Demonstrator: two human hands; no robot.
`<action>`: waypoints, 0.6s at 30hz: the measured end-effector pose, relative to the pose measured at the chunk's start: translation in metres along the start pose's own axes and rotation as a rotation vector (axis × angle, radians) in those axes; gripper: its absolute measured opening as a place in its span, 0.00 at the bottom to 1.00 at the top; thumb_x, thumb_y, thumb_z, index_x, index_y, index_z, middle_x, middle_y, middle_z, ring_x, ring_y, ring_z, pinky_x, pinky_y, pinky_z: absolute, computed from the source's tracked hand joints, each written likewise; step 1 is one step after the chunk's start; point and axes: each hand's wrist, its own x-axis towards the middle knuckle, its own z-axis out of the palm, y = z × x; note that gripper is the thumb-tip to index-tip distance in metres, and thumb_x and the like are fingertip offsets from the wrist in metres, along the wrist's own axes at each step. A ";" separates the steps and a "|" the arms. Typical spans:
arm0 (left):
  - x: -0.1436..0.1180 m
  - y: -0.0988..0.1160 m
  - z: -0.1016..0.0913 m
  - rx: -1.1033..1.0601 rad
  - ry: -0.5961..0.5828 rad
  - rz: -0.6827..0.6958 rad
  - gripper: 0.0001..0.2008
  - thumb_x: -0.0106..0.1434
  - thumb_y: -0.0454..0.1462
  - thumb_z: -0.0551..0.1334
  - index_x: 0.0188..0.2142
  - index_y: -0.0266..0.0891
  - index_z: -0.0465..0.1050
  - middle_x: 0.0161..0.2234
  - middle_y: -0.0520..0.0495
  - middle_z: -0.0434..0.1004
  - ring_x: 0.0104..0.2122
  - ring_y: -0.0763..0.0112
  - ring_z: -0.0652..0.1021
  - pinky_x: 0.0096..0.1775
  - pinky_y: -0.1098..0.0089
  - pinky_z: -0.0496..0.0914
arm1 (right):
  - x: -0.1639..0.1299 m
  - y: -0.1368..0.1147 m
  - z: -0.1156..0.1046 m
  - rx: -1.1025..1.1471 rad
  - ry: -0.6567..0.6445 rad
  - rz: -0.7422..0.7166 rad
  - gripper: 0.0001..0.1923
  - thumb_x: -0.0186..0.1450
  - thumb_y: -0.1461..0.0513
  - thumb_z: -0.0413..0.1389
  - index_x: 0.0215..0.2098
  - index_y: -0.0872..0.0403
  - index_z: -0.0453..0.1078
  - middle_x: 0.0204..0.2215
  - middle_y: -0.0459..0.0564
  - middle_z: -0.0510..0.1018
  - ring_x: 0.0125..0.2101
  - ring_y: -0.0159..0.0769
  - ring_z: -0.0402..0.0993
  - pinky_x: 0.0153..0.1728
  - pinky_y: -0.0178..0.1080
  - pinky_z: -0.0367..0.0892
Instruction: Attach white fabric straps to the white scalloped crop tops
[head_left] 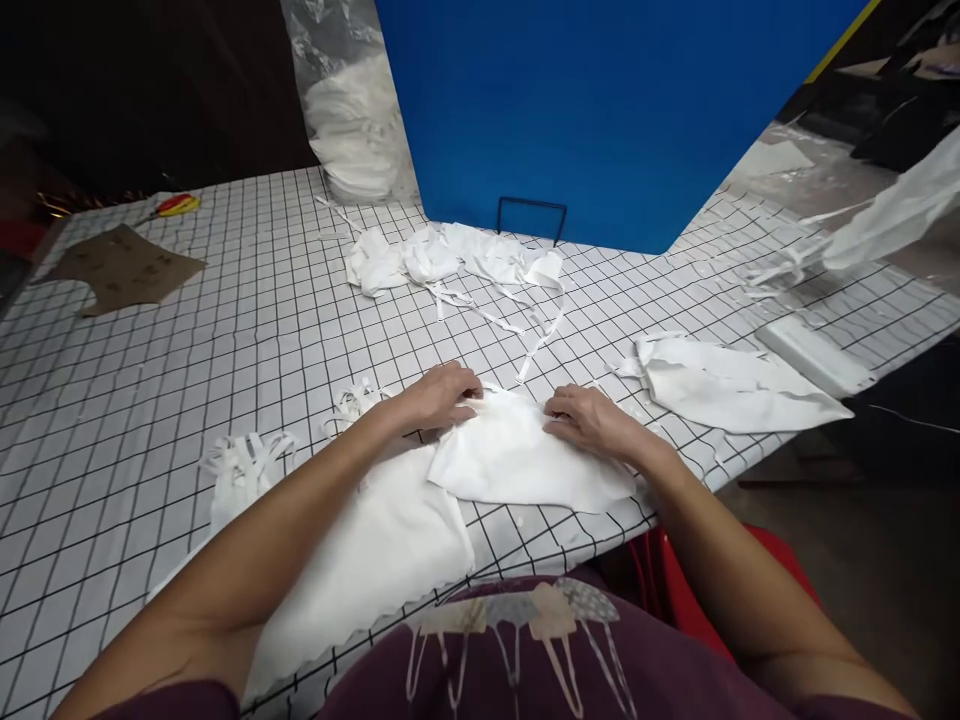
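A white cloth piece (pixel 529 465) with a thin strap (pixel 541 345) at its top lies flat near the table's front edge. My left hand (pixel 442 395) pinches its upper left edge between thumb and fingers. On its upper right side, the bent fingers of my right hand (pixel 589 415) grip the cloth. Under my left forearm a stack of white cloth (pixel 390 525) reaches to the table edge, partly beneath the piece I hold. Bunched white straps (pixel 251 460) stick out from the far side of that stack.
Strapped white pieces (pixel 450 255) lie in a row before a blue board (pixel 555 120). More white cloth (pixel 735 385) rests at right, beside a white box-like object (pixel 817 355). Far left are a brown pattern piece (pixel 124 270) and red-and-yellow-handled scissors (pixel 176 205). A plastic bag (pixel 349 130) stands behind.
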 end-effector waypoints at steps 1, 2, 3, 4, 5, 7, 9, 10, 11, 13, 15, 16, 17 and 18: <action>0.001 -0.003 -0.002 -0.036 -0.029 -0.008 0.08 0.61 0.40 0.60 0.38 0.42 0.74 0.40 0.45 0.75 0.41 0.59 0.73 0.41 0.64 0.66 | -0.001 0.001 -0.004 0.040 -0.005 -0.007 0.12 0.70 0.54 0.53 0.40 0.53 0.73 0.36 0.53 0.74 0.36 0.40 0.69 0.38 0.44 0.66; 0.001 -0.005 -0.005 -0.090 -0.050 -0.016 0.08 0.61 0.42 0.61 0.37 0.42 0.74 0.39 0.45 0.75 0.40 0.61 0.73 0.40 0.65 0.66 | -0.003 0.003 -0.009 0.102 0.005 -0.012 0.12 0.70 0.53 0.53 0.38 0.53 0.73 0.36 0.52 0.73 0.35 0.39 0.69 0.38 0.43 0.66; 0.000 -0.007 -0.009 -0.161 -0.064 -0.021 0.09 0.60 0.43 0.62 0.36 0.42 0.74 0.39 0.45 0.75 0.39 0.62 0.74 0.38 0.66 0.66 | -0.006 0.005 -0.014 0.183 0.024 -0.013 0.13 0.70 0.52 0.53 0.37 0.52 0.72 0.37 0.52 0.73 0.36 0.39 0.69 0.39 0.42 0.66; 0.000 -0.008 -0.013 -0.244 -0.075 -0.021 0.10 0.60 0.45 0.63 0.36 0.42 0.74 0.40 0.45 0.75 0.38 0.63 0.74 0.37 0.68 0.66 | -0.008 0.006 -0.019 0.280 0.050 -0.011 0.13 0.69 0.52 0.54 0.37 0.52 0.72 0.39 0.52 0.72 0.38 0.39 0.69 0.40 0.42 0.66; -0.001 -0.008 -0.017 -0.336 -0.086 -0.021 0.12 0.60 0.46 0.63 0.36 0.42 0.74 0.39 0.46 0.75 0.37 0.65 0.74 0.36 0.69 0.67 | -0.010 0.008 -0.024 0.388 0.080 -0.008 0.13 0.69 0.51 0.55 0.35 0.52 0.71 0.41 0.52 0.72 0.40 0.39 0.69 0.41 0.41 0.66; 0.000 -0.007 -0.024 -0.533 -0.117 -0.038 0.14 0.60 0.49 0.63 0.35 0.41 0.73 0.33 0.48 0.74 0.31 0.69 0.74 0.32 0.71 0.66 | -0.011 0.011 -0.032 0.626 0.126 -0.005 0.13 0.68 0.52 0.56 0.32 0.52 0.71 0.45 0.52 0.70 0.43 0.38 0.68 0.43 0.40 0.66; 0.003 -0.005 -0.031 -0.691 -0.158 -0.058 0.16 0.59 0.50 0.65 0.34 0.39 0.71 0.26 0.52 0.71 0.24 0.73 0.70 0.26 0.74 0.62 | -0.009 0.016 -0.036 0.860 0.177 -0.016 0.13 0.67 0.53 0.58 0.29 0.53 0.70 0.45 0.51 0.71 0.42 0.37 0.68 0.43 0.40 0.67; 0.005 -0.004 -0.034 -0.733 -0.179 -0.056 0.17 0.58 0.50 0.67 0.34 0.39 0.71 0.24 0.53 0.69 0.22 0.75 0.68 0.24 0.75 0.60 | -0.008 0.019 -0.038 0.959 0.208 -0.024 0.13 0.66 0.53 0.60 0.29 0.53 0.70 0.43 0.50 0.72 0.41 0.36 0.69 0.42 0.40 0.67; 0.006 -0.003 -0.037 -0.750 -0.197 -0.045 0.18 0.57 0.50 0.68 0.34 0.38 0.71 0.23 0.54 0.68 0.22 0.77 0.67 0.24 0.76 0.59 | -0.006 0.023 -0.040 1.040 0.241 -0.032 0.13 0.64 0.52 0.61 0.29 0.53 0.70 0.41 0.50 0.72 0.40 0.36 0.69 0.42 0.39 0.67; 0.008 -0.004 -0.046 -0.735 -0.231 -0.020 0.18 0.56 0.48 0.70 0.35 0.36 0.73 0.25 0.54 0.69 0.22 0.78 0.67 0.24 0.77 0.60 | -0.005 0.032 -0.045 1.157 0.318 -0.036 0.14 0.61 0.52 0.64 0.28 0.52 0.70 0.36 0.48 0.73 0.37 0.35 0.70 0.38 0.38 0.67; 0.007 -0.007 -0.058 -0.702 -0.248 -0.018 0.17 0.57 0.47 0.70 0.34 0.35 0.74 0.26 0.53 0.70 0.24 0.78 0.68 0.25 0.78 0.61 | -0.006 0.042 -0.054 1.227 0.428 -0.015 0.16 0.58 0.51 0.67 0.27 0.52 0.69 0.31 0.46 0.73 0.32 0.33 0.69 0.32 0.35 0.66; 0.005 -0.008 -0.064 -0.693 -0.246 -0.021 0.16 0.58 0.46 0.69 0.34 0.34 0.75 0.26 0.53 0.70 0.24 0.78 0.69 0.26 0.78 0.62 | -0.008 0.046 -0.060 1.244 0.488 0.002 0.17 0.56 0.51 0.68 0.26 0.52 0.68 0.28 0.45 0.72 0.29 0.32 0.68 0.28 0.33 0.64; 0.003 -0.009 -0.070 -0.691 -0.236 -0.022 0.15 0.59 0.46 0.69 0.33 0.34 0.75 0.26 0.52 0.71 0.25 0.77 0.70 0.27 0.78 0.63 | -0.011 0.050 -0.066 1.249 0.545 0.020 0.18 0.55 0.50 0.69 0.26 0.51 0.67 0.26 0.44 0.71 0.26 0.31 0.66 0.26 0.32 0.62; 0.001 -0.010 -0.077 -0.696 -0.219 -0.021 0.14 0.59 0.45 0.69 0.33 0.34 0.76 0.26 0.52 0.71 0.26 0.77 0.70 0.28 0.78 0.64 | -0.014 0.053 -0.071 1.241 0.592 0.038 0.19 0.54 0.50 0.69 0.26 0.51 0.67 0.23 0.43 0.70 0.24 0.30 0.65 0.23 0.32 0.60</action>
